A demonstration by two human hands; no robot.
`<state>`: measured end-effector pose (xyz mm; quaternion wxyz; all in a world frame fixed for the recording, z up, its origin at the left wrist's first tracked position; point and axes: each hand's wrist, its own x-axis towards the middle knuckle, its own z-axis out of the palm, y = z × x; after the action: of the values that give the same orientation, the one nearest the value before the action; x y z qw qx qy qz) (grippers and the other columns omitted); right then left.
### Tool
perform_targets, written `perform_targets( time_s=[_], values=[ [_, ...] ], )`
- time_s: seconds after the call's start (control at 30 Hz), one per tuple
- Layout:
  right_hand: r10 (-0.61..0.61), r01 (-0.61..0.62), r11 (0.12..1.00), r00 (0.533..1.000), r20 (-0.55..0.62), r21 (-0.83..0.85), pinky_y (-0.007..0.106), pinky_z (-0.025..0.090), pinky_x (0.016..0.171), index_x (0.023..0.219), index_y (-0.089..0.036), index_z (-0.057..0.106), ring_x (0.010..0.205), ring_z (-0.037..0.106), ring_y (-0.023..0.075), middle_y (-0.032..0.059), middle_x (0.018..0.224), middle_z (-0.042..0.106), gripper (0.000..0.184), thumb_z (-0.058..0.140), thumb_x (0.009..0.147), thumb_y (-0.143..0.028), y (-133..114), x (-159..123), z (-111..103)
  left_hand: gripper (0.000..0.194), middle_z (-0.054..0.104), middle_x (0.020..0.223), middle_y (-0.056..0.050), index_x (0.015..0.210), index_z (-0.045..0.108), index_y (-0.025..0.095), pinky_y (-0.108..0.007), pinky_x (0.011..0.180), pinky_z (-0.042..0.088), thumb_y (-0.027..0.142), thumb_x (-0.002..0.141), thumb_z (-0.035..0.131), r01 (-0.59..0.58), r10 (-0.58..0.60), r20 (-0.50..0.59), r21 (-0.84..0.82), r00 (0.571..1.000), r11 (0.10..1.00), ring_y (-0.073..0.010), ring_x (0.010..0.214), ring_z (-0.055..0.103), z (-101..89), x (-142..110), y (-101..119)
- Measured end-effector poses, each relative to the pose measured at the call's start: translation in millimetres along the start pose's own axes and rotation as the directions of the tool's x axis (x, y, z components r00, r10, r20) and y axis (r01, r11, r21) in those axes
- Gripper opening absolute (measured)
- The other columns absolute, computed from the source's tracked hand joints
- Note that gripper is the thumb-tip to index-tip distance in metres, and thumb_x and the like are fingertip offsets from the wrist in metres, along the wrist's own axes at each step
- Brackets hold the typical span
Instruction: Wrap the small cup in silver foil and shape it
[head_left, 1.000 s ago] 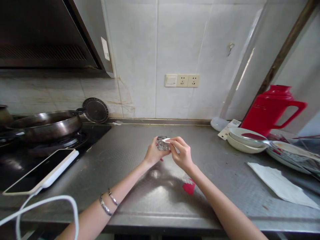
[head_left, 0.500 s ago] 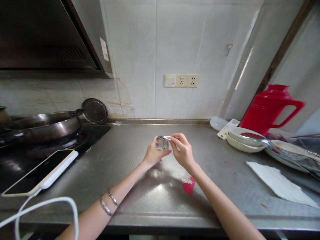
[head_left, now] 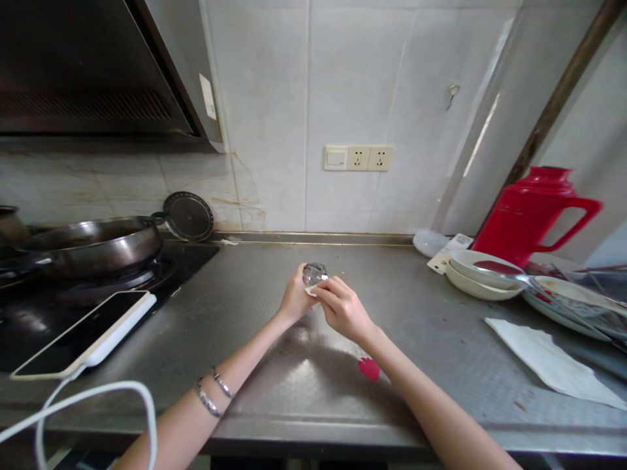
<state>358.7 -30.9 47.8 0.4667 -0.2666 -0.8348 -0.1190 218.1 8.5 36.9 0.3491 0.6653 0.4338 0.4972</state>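
My left hand is wrapped round a small clear glass jar or cup, held above the steel counter. Between the fingertips of my right hand is a small white piece, perhaps tissue, pressed against the near side of the glass. The fingers cover most of this white piece. Below the hands, beside my right forearm, lies a flat red piece.
On the stove at left sit a steel pan and a phone with a white cable. Stacked bowls, a red thermos, plates and a paper napkin are at right. Sockets are on the wall.
My right hand has moved left and down across the glass, taking the white piece from its right rim to its near side. The glass has tilted and shifted slightly left.
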Motion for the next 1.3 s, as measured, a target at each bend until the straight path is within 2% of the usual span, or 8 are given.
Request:
perform_targets(
  time_s=[0.07, 0.17, 0.27, 0.33, 0.57, 0.97, 1.13, 1.3],
  values=[
    [-0.018, 0.018, 1.000, 1.000, 0.015, 0.003, 0.032, 0.050, 0.066, 0.105, -0.021, 0.064, 0.077, 0.054, 0.0189, 0.0083, 0.088, 0.063, 0.032, 0.043, 0.087, -0.005, 0, -1, 2, 0.069, 0.063, 0.080, 0.001, 0.122, 0.044, 0.019, -0.016, 0.037, 0.043, 0.023, 0.059, 0.072, -0.010, 0.010, -0.005, 0.023, 1.000, 1.000, -0.0109, 0.055, 0.057, -1.5, 1, 1],
    [-0.007, 0.008, 1.000, 0.998, -0.055, 0.018, 0.033, 0.051, 0.068, 0.109, -0.022, 0.063, 0.080, 0.055, 0.0191, 0.0087, 0.090, 0.062, 0.033, 0.042, 0.088, -0.006, 3, -2, 1, 0.066, 0.064, 0.082, 0.000, 0.120, 0.046, 0.019, -0.017, 0.039, 0.043, 0.029, 0.060, 0.073, 0.011, -0.012, 0.011, 0.063, 1.000, 0.998, -0.0124, 0.057, 0.058, -1.6, 0, 4],
    [0.075, -0.074, 0.997, 0.982, -0.176, 0.013, 0.035, 0.051, 0.071, 0.112, -0.025, 0.063, 0.084, 0.056, 0.0203, 0.0089, 0.093, 0.061, 0.033, 0.044, 0.090, -0.010, 8, -2, -3, 0.063, 0.065, 0.084, -0.001, 0.113, 0.050, 0.019, -0.019, 0.046, 0.046, 0.033, 0.057, 0.077, -0.021, 0.019, 0.017, 0.134, 1.000, 0.991, -0.0141, 0.063, 0.060, 0.6, -1, 7],
    [0.131, -0.131, 0.991, 0.970, -0.205, 0.014, 0.036, 0.051, 0.071, 0.110, -0.025, 0.064, 0.084, 0.057, 0.0206, 0.0088, 0.092, 0.061, 0.031, 0.044, 0.091, -0.013, 11, -1, -4, 0.067, 0.066, 0.085, -0.001, 0.112, 0.051, 0.020, -0.021, 0.051, 0.047, 0.033, 0.053, 0.079, -0.041, 0.040, 0.012, 0.163, 0.999, 0.986, -0.0153, 0.067, 0.061, 2.7, -2, 7],
    [0.160, -0.157, 0.987, 0.979, -0.123, 0.037, 0.032, 0.051, 0.070, 0.102, -0.023, 0.066, 0.082, 0.058, 0.0191, 0.0079, 0.088, 0.062, 0.026, 0.045, 0.092, -0.014, 17, -2, -1, 0.069, 0.066, 0.084, -0.001, 0.112, 0.050, 0.021, -0.022, 0.057, 0.048, 0.032, 0.051, 0.082, -0.068, 0.066, 0.015, 0.202, 0.998, 0.977, -0.0164, 0.071, 0.062, 4.6, -2, 1],
    [0.081, -0.075, 0.990, 0.996, -0.048, 0.117, 0.029, 0.051, 0.067, 0.104, -0.023, 0.066, 0.079, 0.059, 0.0171, 0.0069, 0.087, 0.062, 0.028, 0.044, 0.091, -0.011, 11, -6, 6, 0.071, 0.064, 0.081, 0.000, 0.122, 0.045, 0.018, -0.018, 0.038, 0.043, 0.029, 0.059, 0.076, 0.026, -0.027, 0.039, 0.030, 0.999, 0.999, -0.0114, 0.054, 0.057, -2.1, 6, -10],
    [0.183, -0.165, 0.981, 0.960, -0.212, 0.101, 0.030, 0.050, 0.067, 0.103, -0.021, 0.067, 0.079, 0.058, 0.0177, 0.0076, 0.086, 0.060, 0.026, 0.045, 0.092, -0.014, 16, -4, 2, 0.069, 0.067, 0.090, -0.003, 0.112, 0.049, 0.020, -0.025, 0.061, 0.050, 0.033, 0.053, 0.081, -0.108, 0.102, 0.040, 0.190, 0.994, 0.976, -0.0171, 0.075, 0.062, 2.0, 2, -6],
    [0.197, -0.181, 0.977, 0.970, -0.144, 0.116, 0.030, 0.050, 0.068, 0.098, -0.020, 0.067, 0.079, 0.059, 0.0180, 0.0077, 0.086, 0.061, 0.022, 0.046, 0.091, -0.015, 17, -3, 1, 0.077, 0.066, 0.094, -0.004, 0.118, 0.046, 0.020, -0.031, 0.074, 0.048, 0.032, 0.052, 0.082, -0.144, 0.138, 0.042, 0.269, 0.990, 0.952, -0.0201, 0.082, 0.063, 4.9, 0, -8]
  ],
)
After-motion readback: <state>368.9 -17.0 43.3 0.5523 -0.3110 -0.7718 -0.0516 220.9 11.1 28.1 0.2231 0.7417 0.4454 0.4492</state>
